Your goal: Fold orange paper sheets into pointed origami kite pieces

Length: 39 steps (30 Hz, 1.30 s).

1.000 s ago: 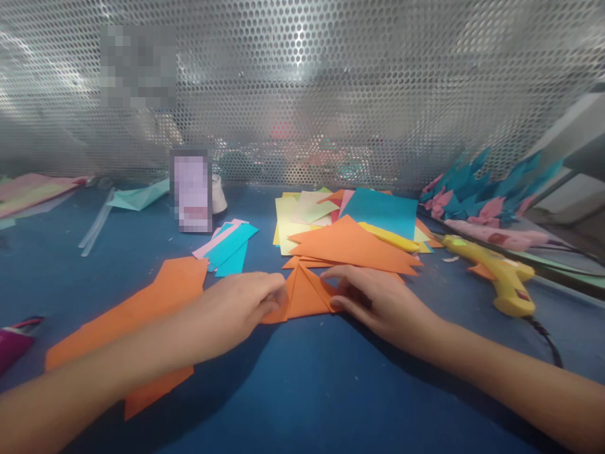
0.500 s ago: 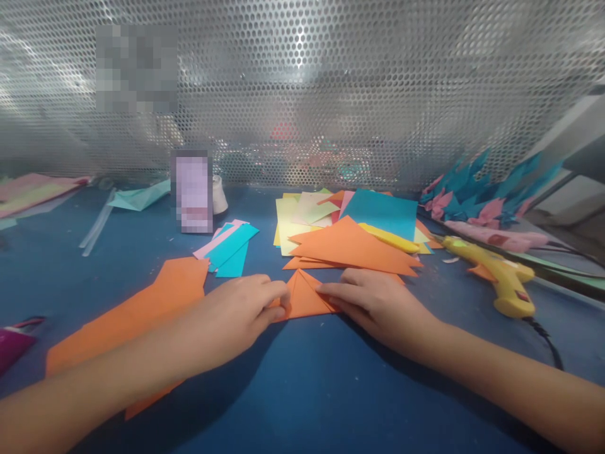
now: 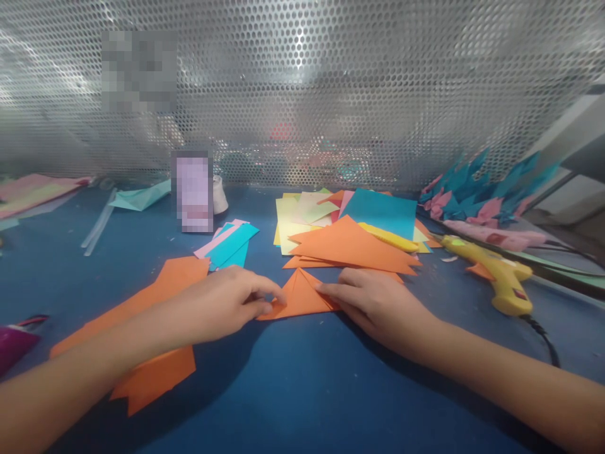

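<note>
Folded orange paper triangle [image 3: 301, 296] lies flat on a blue table [image 3: 302, 391], between the person's two hands. The left hand [image 3: 222, 306] rests at the triangle's left corner, its fingers [image 3: 265, 291] curled together, with thumb and forefinger pinched on the paper's left tip. The right hand [image 3: 378, 302] lies flat at the triangle's right side, fingers [image 3: 333, 290] stretched out side by side and pressing down on the right edge of the fold. The two sets of fingertips are near each other, with the triangle's peak showing between them.

Under the left forearm, behind the left fingers, lies a larger orange sheet [image 3: 155, 328]. Just beyond the right fingers sits a pile of coloured papers [image 3: 350, 230], with big orange triangles on top and a teal square behind. Beyond the left fingers are teal and pink paper strips [image 3: 229, 246]. Well to the right of the right hand lies a yellow glue gun [image 3: 496, 274], and past it a cluster of teal and pink folded paper shapes [image 3: 477, 192]. A perforated metal screen [image 3: 302, 88] stands along the back of the table.
</note>
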Motion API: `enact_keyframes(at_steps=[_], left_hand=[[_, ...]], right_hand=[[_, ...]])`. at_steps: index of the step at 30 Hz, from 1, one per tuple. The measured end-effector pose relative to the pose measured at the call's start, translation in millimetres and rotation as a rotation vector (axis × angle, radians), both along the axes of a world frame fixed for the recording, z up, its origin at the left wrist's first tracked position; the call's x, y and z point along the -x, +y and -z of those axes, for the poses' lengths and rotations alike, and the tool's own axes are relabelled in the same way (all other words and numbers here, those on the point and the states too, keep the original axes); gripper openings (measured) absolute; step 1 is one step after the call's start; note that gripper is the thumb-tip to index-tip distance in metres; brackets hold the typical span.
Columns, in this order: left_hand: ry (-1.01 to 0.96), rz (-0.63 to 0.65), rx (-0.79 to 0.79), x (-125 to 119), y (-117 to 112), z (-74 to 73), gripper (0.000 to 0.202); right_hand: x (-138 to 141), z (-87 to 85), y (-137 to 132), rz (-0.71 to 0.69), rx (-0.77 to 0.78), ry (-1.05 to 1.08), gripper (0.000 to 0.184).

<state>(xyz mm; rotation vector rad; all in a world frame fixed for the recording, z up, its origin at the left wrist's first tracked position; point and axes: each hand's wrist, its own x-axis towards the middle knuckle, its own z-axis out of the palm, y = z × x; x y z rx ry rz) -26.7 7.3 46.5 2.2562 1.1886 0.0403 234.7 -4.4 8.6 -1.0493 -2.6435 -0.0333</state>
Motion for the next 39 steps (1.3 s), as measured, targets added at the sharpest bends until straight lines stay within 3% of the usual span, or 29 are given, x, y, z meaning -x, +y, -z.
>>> enact_keyframes(at_steps=[17, 25, 33, 39], left_hand=[[0.121, 0.050, -0.181, -4.2, -9.7, 7.1, 0.020], [0.078, 0.007, -0.059, -6.0, -5.7, -9.0, 0.013], [0.156, -0.009, -0.111, -8.1, -9.8, -8.1, 0.022], [0.168, 0.023, -0.139, -7.7, -8.5, -3.4, 0.016]], right_hand=[[0.5, 0.5, 0.2, 0.004, -0.010, -0.012, 0.032], [0.2, -0.4, 0.3, 0.007, -0.034, -0.015, 0.032], [1.0, 0.4, 0.3, 0.004, -0.036, -0.019, 0.031], [0.7, 0.6, -0.5, 0.003, -0.030, -0.017, 0.031]])
